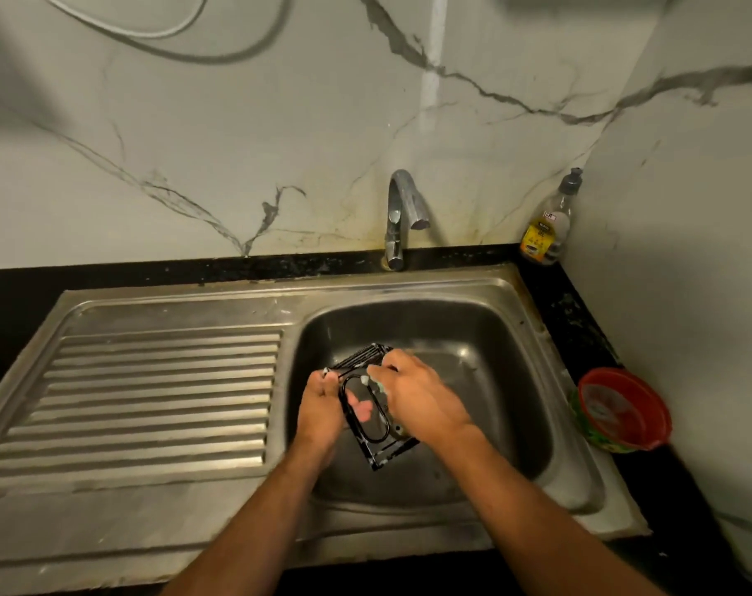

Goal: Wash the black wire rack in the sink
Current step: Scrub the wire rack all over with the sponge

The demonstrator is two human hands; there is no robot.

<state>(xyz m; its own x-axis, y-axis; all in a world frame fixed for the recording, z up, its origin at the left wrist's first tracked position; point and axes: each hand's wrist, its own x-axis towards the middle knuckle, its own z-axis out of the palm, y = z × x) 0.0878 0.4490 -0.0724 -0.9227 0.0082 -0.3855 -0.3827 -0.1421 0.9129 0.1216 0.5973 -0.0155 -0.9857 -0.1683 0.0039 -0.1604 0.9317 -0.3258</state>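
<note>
The black wire rack (pixel 367 406) is held tilted over the sink (pixel 533 380); the left hand (pixel 320 408) grips its left edge, fingers curled round the frame, while the right hand (pixel 417 395) pinches a sponge against it. Stiff, light, likely soapy-slick, so best gripped by its frame

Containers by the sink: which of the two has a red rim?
The round tub on the counter right of the sink. The other, a clear bottle in the back corner, has a dark cap and yellow label.
</note>
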